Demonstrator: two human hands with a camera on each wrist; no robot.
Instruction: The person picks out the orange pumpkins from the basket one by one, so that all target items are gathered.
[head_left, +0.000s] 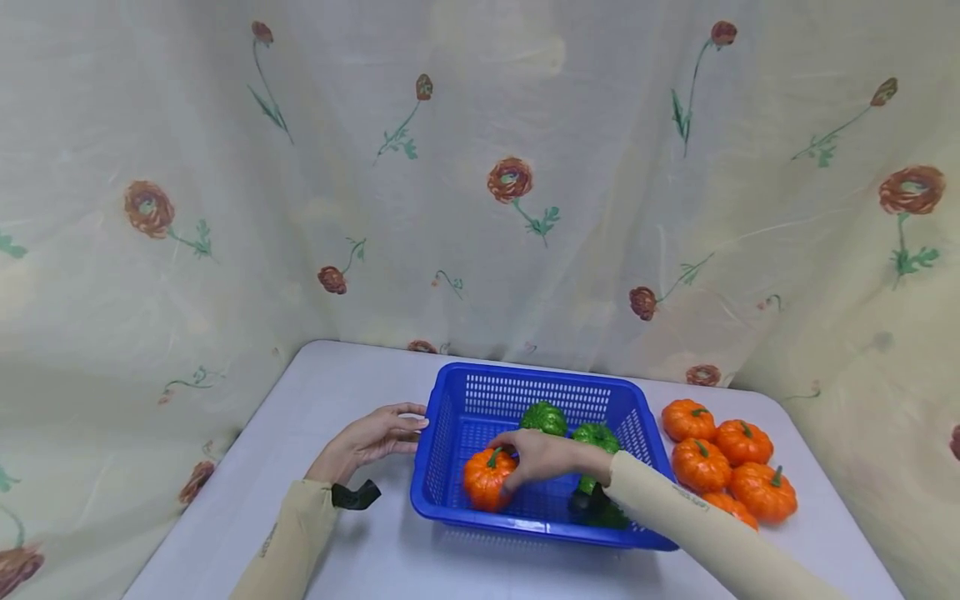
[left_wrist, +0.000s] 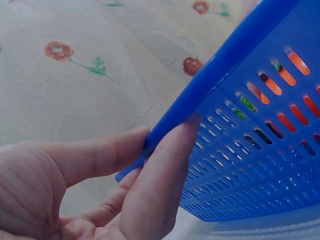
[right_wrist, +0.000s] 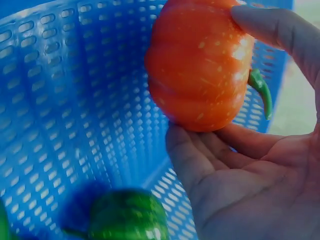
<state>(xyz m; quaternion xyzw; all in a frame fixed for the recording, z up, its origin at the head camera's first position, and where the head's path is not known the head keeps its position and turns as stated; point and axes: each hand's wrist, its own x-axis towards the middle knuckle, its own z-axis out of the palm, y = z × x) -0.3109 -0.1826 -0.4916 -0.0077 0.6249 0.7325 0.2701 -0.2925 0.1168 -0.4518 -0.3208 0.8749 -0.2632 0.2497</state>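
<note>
My right hand [head_left: 543, 457] grips an orange pumpkin [head_left: 486, 479] inside the left part of a blue plastic basket [head_left: 517, 523]. In the right wrist view the thumb and fingers [right_wrist: 187, 155] hold the pumpkin [right_wrist: 200, 65] from opposite sides, its green stem toward the palm. My left hand [head_left: 378, 437] is at the basket's left side; in the left wrist view its thumb and fingers [left_wrist: 165, 165] pinch the rim [left_wrist: 200, 85]. Green pumpkins [head_left: 543, 418] lie in the basket's middle and right, partly hidden by my right forearm.
Several orange pumpkins [head_left: 761, 492] stand in a group on the white table [head_left: 360, 558], right of the basket. A flower-patterned curtain [head_left: 480, 250] hangs behind and beside the table.
</note>
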